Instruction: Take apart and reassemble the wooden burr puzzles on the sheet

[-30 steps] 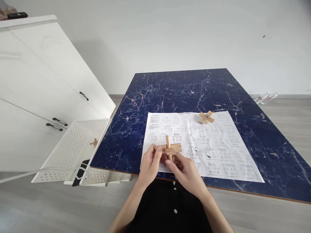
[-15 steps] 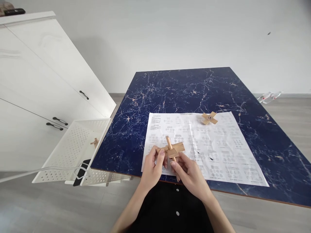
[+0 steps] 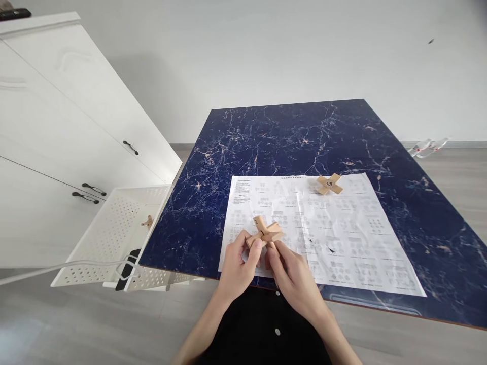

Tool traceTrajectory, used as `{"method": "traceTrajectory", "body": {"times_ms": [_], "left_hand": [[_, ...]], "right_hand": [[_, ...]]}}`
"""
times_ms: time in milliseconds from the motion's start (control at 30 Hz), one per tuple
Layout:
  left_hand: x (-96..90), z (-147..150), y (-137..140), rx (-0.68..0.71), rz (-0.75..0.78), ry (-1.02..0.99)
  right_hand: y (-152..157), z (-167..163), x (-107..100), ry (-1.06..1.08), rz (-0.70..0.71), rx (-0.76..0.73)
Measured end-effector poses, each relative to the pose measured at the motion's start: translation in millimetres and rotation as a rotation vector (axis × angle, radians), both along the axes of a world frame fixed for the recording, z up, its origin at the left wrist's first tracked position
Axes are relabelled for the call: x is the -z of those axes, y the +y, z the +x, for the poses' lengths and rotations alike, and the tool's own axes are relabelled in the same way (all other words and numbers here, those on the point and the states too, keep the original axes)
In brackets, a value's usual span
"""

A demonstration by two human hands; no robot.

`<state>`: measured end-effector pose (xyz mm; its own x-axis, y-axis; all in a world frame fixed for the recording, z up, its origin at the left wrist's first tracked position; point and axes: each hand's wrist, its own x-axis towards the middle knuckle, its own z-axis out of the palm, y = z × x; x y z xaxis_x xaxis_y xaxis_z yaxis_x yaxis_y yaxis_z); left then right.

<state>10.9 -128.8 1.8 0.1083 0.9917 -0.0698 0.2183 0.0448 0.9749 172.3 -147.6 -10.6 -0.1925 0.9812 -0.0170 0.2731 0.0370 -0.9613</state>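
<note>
In the head view, both hands were on the wooden block (image 3: 271, 229), which was over the near left part of a white sheet (image 3: 357, 233). The left hand (image 3: 239, 261) pinched its left arm, thumb on top; the right hand (image 3: 292, 274) pinched its near end between thumb and fingers. The block's bars crossed, and small dark marks showed on it, 1 near the far tip of a bar and 1 by the middle, too small to read surely.

At the sheet's far edge lay a wooden cross (image 3: 329, 184), with a black handwritten character on its face, seemingly a G. The sheet bore a printed heading at the top, 2 short blocks of text at the upper left and rows of small grey diagrams with captions, all too fine to read. It lay on a blue marbled table (image 3: 262, 147).

Left of the table, a white basket (image 3: 110, 215) held a small wooden piece (image 3: 147, 222). Past the table's right edge, clear objects (image 3: 429, 147) carried red marks, illegible.
</note>
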Motion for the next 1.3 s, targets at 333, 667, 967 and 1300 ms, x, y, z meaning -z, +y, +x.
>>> {"method": "traceTrajectory", "body": {"times_ms": [333, 667, 967, 1300], "left_hand": [[-6.3, 2.8, -2.6, 0.113, -0.031, 0.056], [-4.9, -0.7, -4.1, 0.114, 0.011, 0.033], [2.7, -4.4, -5.1, 0.063, 0.075, -0.007], [3.9, -1.3, 1.2, 0.028, 0.228, -0.011]], "right_hand": [[-10.1, -10.1, 15.9, -0.225, 0.253, 0.218], [-10.3, -8.7, 14.3, -0.201, 0.200, 0.244], [-9.5, -5.0, 11.8, -0.112, 0.155, 0.294], [-10.9, -5.4, 17.6, -0.172, 0.320, 0.259]]}}
